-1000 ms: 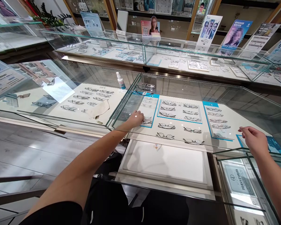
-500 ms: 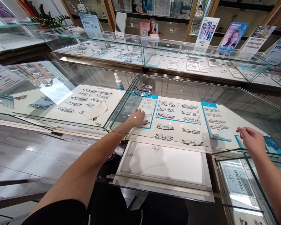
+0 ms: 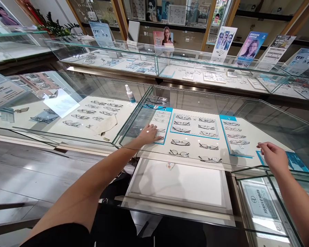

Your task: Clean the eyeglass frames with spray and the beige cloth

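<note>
My left hand (image 3: 148,133) rests palm down with its fingers spread, over the left column of eyeglasses on a blue-edged card (image 3: 162,140). Whether it touches the glass top or the frames beneath, I cannot tell. My right hand (image 3: 275,158) is held with its fingers curled together near the right end of the glass display case (image 3: 195,94); nothing shows in it. Between my hands lie rows of eyeglasses, among them a dark pair (image 3: 180,142) and a thin round pair (image 3: 179,153). Another blue-edged card (image 3: 229,145) with eyeglasses lies left of my right hand.
Below the case, a white drawer (image 3: 180,185) is pulled out before my legs. A spray bottle (image 3: 130,94) stands by the glass seam. A beige cloth (image 3: 108,125) lies at left. Across the aisle, another glass counter (image 3: 157,65) carries upright leaflets (image 3: 251,48).
The view has shifted slightly, so everything sits a little lower. Both hands keep nearly the same places and poses.
</note>
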Demonstrator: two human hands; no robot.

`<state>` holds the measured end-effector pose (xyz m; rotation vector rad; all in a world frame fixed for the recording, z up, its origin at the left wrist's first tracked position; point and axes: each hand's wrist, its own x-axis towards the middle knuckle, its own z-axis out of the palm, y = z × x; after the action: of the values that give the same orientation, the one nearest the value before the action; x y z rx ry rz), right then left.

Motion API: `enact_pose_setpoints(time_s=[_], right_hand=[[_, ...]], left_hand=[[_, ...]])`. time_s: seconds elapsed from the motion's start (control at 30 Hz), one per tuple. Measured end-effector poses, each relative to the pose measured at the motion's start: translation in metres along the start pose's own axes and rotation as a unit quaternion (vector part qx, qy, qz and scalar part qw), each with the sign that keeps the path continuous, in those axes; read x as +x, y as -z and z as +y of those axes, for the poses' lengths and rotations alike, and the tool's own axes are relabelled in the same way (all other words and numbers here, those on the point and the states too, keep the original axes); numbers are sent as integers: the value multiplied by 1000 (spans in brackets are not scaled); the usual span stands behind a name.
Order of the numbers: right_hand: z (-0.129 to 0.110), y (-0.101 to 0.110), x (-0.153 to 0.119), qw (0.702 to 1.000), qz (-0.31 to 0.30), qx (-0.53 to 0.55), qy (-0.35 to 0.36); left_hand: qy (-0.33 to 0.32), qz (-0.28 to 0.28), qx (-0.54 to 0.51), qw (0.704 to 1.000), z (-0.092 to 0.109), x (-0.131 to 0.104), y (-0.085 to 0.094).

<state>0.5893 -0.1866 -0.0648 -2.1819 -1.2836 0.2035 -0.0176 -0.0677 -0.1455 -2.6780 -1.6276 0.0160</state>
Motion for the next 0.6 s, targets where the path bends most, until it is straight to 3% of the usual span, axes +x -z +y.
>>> enact_pose_setpoints(time_s=[0.1,0.2,0.23,0.27,0.33,0.4,0.47,0.53,0.6], right_hand=[[-5,1,-1,998,-15,23,-50],[-7,0,-2,998,-18,31,-54],[-7,0,-3,998,-20,35,-55],[-7,1,-3,997,-21,38,-57],[-7,1,-4,997,-22,38,-62],[-7,1,-4,997,-22,33,-67],[-7,2,-4,997,-21,32,-68],[-8,1,-3,997,-23,34,-66],[-8,1,-2,997,-28,29,-68]], left_hand=[[-2,-39,-2,999,28,-29,14],[-66,-138,-57,987,67,-73,46],[-123,-206,-156,958,79,-87,64],[-169,-276,-260,910,90,-97,83],[-222,-311,-384,841,100,-105,126],[-207,-237,-404,859,92,-90,163],[-128,-96,-328,931,67,-58,185],[-58,40,-195,978,30,-17,188],[-8,114,-89,989,-8,23,179]])
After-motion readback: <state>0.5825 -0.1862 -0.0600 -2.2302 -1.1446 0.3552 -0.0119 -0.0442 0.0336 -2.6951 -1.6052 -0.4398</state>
